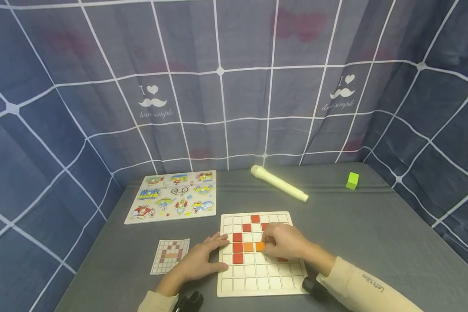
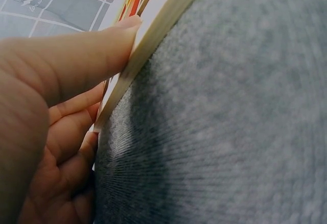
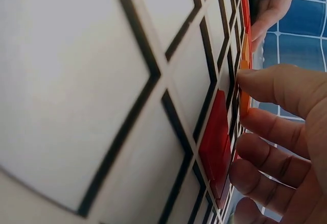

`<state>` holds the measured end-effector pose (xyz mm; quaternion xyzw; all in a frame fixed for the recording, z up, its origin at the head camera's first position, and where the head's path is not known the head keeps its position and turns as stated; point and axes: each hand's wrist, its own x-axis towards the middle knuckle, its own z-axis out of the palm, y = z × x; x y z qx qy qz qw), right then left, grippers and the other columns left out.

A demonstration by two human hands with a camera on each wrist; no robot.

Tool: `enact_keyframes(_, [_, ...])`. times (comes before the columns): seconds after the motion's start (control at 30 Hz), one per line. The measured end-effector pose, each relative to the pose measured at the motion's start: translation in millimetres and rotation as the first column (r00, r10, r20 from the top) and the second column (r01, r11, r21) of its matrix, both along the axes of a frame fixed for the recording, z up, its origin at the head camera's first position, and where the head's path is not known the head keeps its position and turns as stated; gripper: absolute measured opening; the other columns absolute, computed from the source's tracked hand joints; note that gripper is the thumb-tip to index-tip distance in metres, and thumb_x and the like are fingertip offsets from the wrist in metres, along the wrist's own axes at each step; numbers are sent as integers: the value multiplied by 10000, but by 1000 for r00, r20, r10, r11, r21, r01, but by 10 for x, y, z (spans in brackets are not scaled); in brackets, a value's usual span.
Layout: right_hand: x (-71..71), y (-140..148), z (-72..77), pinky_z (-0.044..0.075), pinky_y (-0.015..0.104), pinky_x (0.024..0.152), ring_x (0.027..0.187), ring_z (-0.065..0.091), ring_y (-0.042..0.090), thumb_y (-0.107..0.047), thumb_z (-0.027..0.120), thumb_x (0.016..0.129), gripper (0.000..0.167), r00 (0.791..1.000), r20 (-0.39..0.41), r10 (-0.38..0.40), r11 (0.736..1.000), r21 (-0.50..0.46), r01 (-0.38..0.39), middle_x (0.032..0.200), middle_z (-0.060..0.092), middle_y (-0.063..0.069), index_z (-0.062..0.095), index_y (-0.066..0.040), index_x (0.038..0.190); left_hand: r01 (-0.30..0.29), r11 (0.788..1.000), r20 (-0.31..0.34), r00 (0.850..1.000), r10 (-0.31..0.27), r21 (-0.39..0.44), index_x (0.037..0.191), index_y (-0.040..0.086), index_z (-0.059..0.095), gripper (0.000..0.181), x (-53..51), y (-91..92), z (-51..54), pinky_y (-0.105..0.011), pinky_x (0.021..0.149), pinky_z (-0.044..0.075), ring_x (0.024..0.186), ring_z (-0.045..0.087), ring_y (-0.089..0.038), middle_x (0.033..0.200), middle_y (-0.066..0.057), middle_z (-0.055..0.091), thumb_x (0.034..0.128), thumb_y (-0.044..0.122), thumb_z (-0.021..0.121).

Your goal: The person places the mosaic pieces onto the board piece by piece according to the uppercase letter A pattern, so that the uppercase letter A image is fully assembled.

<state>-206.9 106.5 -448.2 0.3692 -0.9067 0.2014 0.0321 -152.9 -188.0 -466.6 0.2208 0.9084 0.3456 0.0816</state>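
Observation:
A pale wooden grid board [image 1: 249,284] lies on the table with red tiles [image 1: 238,248] and orange tiles [image 1: 248,247] set in some of its squares. My right hand [image 1: 286,240] is over the board's middle. Between its thumb and index finger, an orange tile [image 3: 244,94] is pinched at the grid surface. Part of the board and some red tiles are hidden under this hand. My left hand [image 1: 203,258] rests along the board's left edge, its thumb [image 2: 97,53] extended on the rim and the other fingers touching the edge farther up.
Left of the left hand lies a pattern card [image 1: 164,264] with a small grid picture. Behind it is a vehicle puzzle board [image 1: 171,201]. A cream microphone-shaped stick [image 1: 279,183] lies beyond the grid board, and a green block [image 1: 352,180] sits at the back right, near the curtain [image 1: 249,95].

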Motion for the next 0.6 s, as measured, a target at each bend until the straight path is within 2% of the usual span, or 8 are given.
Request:
enact_keyframes(0.13, [-2, -12, -13, 386, 169, 596, 694, 444, 1, -268, 755, 734, 133, 1000, 15, -12, 1000, 21, 11, 771, 580, -123, 712, -193, 835, -6, 1000, 5, 1000, 6, 0, 1384, 133, 551, 627, 3, 3, 1, -789, 1080, 203, 1476, 294, -426, 1546, -71, 448, 863, 440, 715])
enact_keyframes(0.27, [-11, -30, -37, 411, 178, 607, 709, 464, 0, -276, 764, 738, 154, 1000, -8, -11, 999, 32, 11, 795, 611, -126, 723, -191, 859, -9, 1000, 6, 1000, 9, -1, 1385, 130, 550, 632, 7, 5, 7, -807, 1061, 201, 1471, 295, -442, 1547, -73, 446, 863, 446, 713])
enact_keyframes(0.6, [-18, -52, -32, 433, 179, 608, 732, 516, 3, -278, 783, 746, 162, 1000, -9, 2, 1000, 18, -2, 840, 667, -98, 742, -175, 865, -14, 1000, 1, 1000, 14, -10, 1383, 135, 553, 633, 4, 7, 5, -797, 1068, 212, 1472, 301, -428, 1545, -59, 452, 859, 449, 716])
